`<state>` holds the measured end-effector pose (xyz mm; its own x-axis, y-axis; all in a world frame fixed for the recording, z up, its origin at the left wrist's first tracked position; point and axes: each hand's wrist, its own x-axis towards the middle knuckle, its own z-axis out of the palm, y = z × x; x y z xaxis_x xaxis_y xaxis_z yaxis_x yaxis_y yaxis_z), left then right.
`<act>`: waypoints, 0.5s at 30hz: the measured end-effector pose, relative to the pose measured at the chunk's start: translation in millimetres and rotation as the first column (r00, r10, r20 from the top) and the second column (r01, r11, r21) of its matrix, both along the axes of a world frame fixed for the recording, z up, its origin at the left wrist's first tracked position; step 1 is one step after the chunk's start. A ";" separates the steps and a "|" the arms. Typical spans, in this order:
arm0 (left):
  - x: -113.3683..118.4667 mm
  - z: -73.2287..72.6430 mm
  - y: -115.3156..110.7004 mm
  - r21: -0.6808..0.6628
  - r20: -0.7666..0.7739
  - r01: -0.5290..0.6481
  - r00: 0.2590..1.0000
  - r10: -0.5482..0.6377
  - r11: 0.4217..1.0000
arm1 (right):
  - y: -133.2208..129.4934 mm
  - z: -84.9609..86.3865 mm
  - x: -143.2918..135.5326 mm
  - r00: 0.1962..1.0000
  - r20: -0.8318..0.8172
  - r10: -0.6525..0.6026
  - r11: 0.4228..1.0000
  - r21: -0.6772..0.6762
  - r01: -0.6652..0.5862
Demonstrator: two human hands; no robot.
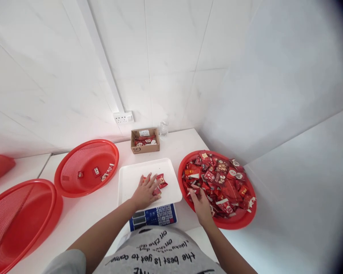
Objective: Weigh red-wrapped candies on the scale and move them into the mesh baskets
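Note:
My left hand [145, 193] lies with fingers spread over the white tray [128, 179], on top of a few small red packets [161, 181] that are partly hidden under it. The tray rests on a scale with a blue keypad panel [154, 217]. At the near left rim of a full red basket [231, 225], my right hand [199, 199] is closed on a small red packet [193, 191], pinched between thumb and fingers. Many red printed packets [220, 179] are heaped in that basket.
A small cardboard box [145, 148] with red packets stands behind the tray, beside a clear glass [164, 129]. To the left, a red mesh basket [87, 144] has several packets inside. Another red basket [53, 198] is nearer. A socket [123, 118] is on the wall.

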<state>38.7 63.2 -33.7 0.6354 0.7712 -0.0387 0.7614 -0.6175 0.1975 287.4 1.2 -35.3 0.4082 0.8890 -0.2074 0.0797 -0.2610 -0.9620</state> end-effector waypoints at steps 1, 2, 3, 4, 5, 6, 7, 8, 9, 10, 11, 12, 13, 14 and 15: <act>5.6 -0.1 0.7 0.012 0.010 0.010 1.000 -0.010 1.000 | -0.4 -0.2 1.1 1.000 0.019 0.001 1.000 -0.010 -0.001; 10.9 -0.2 1.2 0.017 0.015 0.021 1.000 -0.021 1.000 | -0.7 -0.6 2.0 1.000 0.029 0.005 1.000 -0.016 -0.004; 15.6 -0.3 1.7 0.018 0.015 0.027 1.000 -0.028 0.999 | -0.8 -0.9 2.7 0.999 0.031 0.010 1.000 -0.018 -0.010; 19.2 0.0 2.2 0.017 0.013 0.026 1.000 -0.026 1.000 | -0.9 -1.2 3.1 1.000 0.028 0.014 1.000 -0.017 -0.014; 21.5 0.6 2.6 0.020 0.013 0.013 1.000 -0.014 1.000 | -1.0 -1.3 3.4 1.000 0.023 0.019 1.000 -0.019 -0.019; 22.5 1.5 2.9 0.027 0.017 -0.010 1.000 0.010 1.000 | -1.1 -1.4 3.6 1.000 0.020 0.023 0.999 -0.024 -0.022; 22.1 2.7 3.2 0.038 0.027 -0.042 0.999 0.041 0.998 | -1.2 -1.5 3.6 1.000 0.016 0.026 0.999 -0.029 -0.026; 20.6 4.0 3.2 0.050 0.040 -0.082 0.996 0.080 0.995 | -1.3 -1.7 3.6 0.999 0.010 0.031 0.999 -0.034 -0.031; 18.1 5.1 3.1 0.061 0.056 -0.125 0.991 0.121 0.990 | -1.4 -2.0 3.6 0.999 -0.001 0.036 0.999 -0.036 -0.036; 15.0 5.8 2.8 0.070 0.070 -0.164 0.985 0.159 0.984 | -1.4 -2.4 3.4 0.999 -0.015 0.040 0.999 -0.034 -0.041; 11.6 6.0 2.3 0.079 0.083 -0.198 0.978 0.191 0.977 | -1.3 -2.8 3.3 0.999 -0.032 0.044 0.999 -0.029 -0.044; 8.1 5.5 1.6 0.090 0.095 -0.226 0.971 0.218 0.970 | -1.1 -3.1 3.3 0.998 -0.052 0.045 0.999 -0.027 -0.047; 4.8 4.4 0.7 0.104 0.107 -0.250 0.965 0.239 0.963 | -0.6 -3.2 3.4 0.996 -0.074 0.046 0.998 -0.028 -0.048; 1.8 2.6 -0.2 0.121 0.116 -0.268 0.960 0.255 0.956 | 0.3 -3.1 4.1 0.995 -0.093 0.040 0.998 -0.036 -0.044; -0.8 0.2 -1.0 0.137 0.120 -0.282 0.956 0.266 0.950 | 1.4 -2.8 5.4 0.993 -0.110 0.032 0.998 -0.052 -0.038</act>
<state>37.8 62.1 -33.5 0.3936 0.9080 0.1437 0.8868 -0.4162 0.2008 292.9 2.6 -38.1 0.3493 0.8888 -0.2966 -0.0147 -0.3113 -0.9502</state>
